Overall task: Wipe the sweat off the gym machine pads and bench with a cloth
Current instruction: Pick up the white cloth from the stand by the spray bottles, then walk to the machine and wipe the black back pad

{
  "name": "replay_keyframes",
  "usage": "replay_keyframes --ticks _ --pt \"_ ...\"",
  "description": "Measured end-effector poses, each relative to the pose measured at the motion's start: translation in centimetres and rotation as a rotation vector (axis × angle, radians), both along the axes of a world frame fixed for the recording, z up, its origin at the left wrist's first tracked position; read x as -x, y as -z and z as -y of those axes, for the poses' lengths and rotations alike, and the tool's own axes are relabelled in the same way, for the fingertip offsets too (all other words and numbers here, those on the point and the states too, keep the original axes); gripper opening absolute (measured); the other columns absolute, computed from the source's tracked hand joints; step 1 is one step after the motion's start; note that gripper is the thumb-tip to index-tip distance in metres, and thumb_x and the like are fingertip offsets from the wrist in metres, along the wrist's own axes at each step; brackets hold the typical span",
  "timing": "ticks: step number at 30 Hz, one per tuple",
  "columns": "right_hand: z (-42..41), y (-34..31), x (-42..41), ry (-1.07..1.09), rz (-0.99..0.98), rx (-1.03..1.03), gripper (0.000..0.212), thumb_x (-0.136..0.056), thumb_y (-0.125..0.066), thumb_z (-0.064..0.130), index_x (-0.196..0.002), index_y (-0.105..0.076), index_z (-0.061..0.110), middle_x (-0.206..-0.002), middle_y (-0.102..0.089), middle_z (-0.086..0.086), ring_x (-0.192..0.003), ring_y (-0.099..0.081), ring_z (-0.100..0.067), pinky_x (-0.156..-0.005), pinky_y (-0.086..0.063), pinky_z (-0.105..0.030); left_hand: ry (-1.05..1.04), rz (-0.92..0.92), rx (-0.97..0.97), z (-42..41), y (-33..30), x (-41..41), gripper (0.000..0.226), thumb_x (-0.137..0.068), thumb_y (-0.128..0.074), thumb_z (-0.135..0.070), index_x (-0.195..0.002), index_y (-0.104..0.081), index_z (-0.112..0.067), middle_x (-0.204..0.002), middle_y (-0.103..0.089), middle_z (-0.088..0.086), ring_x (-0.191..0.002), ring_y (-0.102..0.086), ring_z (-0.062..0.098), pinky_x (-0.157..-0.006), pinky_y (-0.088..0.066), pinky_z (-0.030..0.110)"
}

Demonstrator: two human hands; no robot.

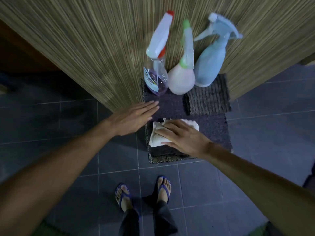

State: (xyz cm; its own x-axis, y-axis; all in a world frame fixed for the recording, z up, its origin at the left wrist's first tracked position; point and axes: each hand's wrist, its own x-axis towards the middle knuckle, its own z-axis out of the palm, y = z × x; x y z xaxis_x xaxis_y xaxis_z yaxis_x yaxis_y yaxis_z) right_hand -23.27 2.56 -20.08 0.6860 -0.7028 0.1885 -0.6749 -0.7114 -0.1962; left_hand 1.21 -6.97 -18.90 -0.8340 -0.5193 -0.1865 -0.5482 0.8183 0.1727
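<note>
My right hand [183,138] lies flat on the white cloth [157,136], fingers spread and pressing down on it, not curled around it. The cloth is crumpled on a dark mat [213,132] on the floor, and my palm hides its middle, so I can only see its left part and a strip of its far edge past my knuckles. My left hand [132,119] is open too, fingers straight and together, just to the left of the cloth with its fingertips over the mat's left side; whether it touches the mat or hovers above it I cannot tell. The two hands are apart, with the left end of the cloth between them.

Beyond my fingers stand three spray bottles in a row: a clear one with a red and white trigger [157,65] beyond my left hand, a pale pink one with a green nozzle [182,77] in the middle, and a light blue one [211,63] to the right. All three are blurred, and the label on the clear one is unreadable. A folded grey ribbed cloth [208,101] lies beyond my right hand, just in front of the blue bottle. Behind the bottles rises a streaked wooden panel [85,48]. My feet in blue sandals [163,188] stand on dark tiles [255,150] below my arms
</note>
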Motion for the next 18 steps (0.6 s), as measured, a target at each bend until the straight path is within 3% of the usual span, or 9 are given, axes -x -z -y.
replay_keyframes --ticks 4,7,10,12,16,18 --pt "-4.0 -3.1 -0.7 0.143 0.026 -0.244 0.039 -0.103 -0.045 0.039 -0.132 -0.056 0.016 -0.118 -0.067 -0.008 -0.104 -0.064 -0.032 -0.089 -0.056 -0.042 -0.476 -0.135 -0.207 -8.4 -3.0 -2.7 0.064 -0.105 -0.012 -0.046 -0.152 -0.033 -0.008 -0.161 -0.027 0.007 -0.150 -0.028 0.018 -0.121 -0.033 0.040" --pt "-7.0 -5.7 -3.0 0.256 0.107 -0.381 0.037 -0.102 -0.042 0.041 -0.132 -0.052 0.021 -0.113 -0.068 -0.007 -0.097 -0.066 -0.034 -0.081 -0.058 -0.041 -0.902 -0.275 -0.475 -16.3 -5.0 -3.1 0.051 -0.105 -0.035 -0.034 -0.152 -0.036 -0.013 -0.161 -0.030 0.003 -0.150 -0.027 0.017 -0.123 -0.028 0.036" --pt "-9.3 -7.6 -6.2 0.266 0.132 -0.466 0.036 -0.099 -0.045 0.039 -0.129 -0.055 0.022 -0.107 -0.070 -0.006 -0.091 -0.066 -0.033 -0.074 -0.059 -0.040 -1.151 -0.337 -0.557 -23.5 -6.5 -3.4 0.044 -0.104 -0.042 -0.026 -0.144 -0.047 -0.009 -0.150 -0.048 0.009 -0.140 -0.044 0.023 -0.116 -0.033 0.031" --pt "-10.4 -9.1 -8.5 0.237 0.118 -0.552 0.044 -0.099 -0.042 0.043 -0.132 -0.059 0.019 -0.114 -0.069 -0.007 -0.099 -0.064 -0.033 -0.081 -0.056 -0.041 -1.308 -0.342 -0.598 -27.3 -7.0 -3.9 0.039 -0.104 -0.043 -0.024 -0.137 -0.055 -0.007 -0.140 -0.058 0.012 -0.131 -0.053 0.027 -0.110 -0.038 0.032" --pt "-13.8 -10.7 -13.2 0.141 0.034 -0.741 0.043 -0.106 -0.042 0.038 -0.145 -0.047 0.022 -0.137 -0.058 -0.007 -0.120 -0.053 -0.030 -0.098 -0.046 -0.044 -1.669 -0.343 -0.825 -33.4 -7.9 -5.5 0.035 -0.104 -0.040 -0.024 -0.126 -0.061 -0.006 -0.129 -0.064 0.014 -0.121 -0.059 0.032 -0.099 -0.043 0.034" --pt "-16.0 -10.9 -15.5 0.087 0.023 -0.840 0.049 -0.104 -0.036 0.053 -0.143 -0.049 0.026 -0.136 -0.060 -0.005 -0.121 -0.056 -0.027 -0.100 -0.048 -0.045 -1.741 -0.328 -0.904 -36.6 -8.3 -6.7 0.036 -0.105 -0.035 -0.021 -0.125 -0.059 -0.004 -0.131 -0.060 0.015 -0.121 -0.057 0.032 -0.097 -0.043 0.035"
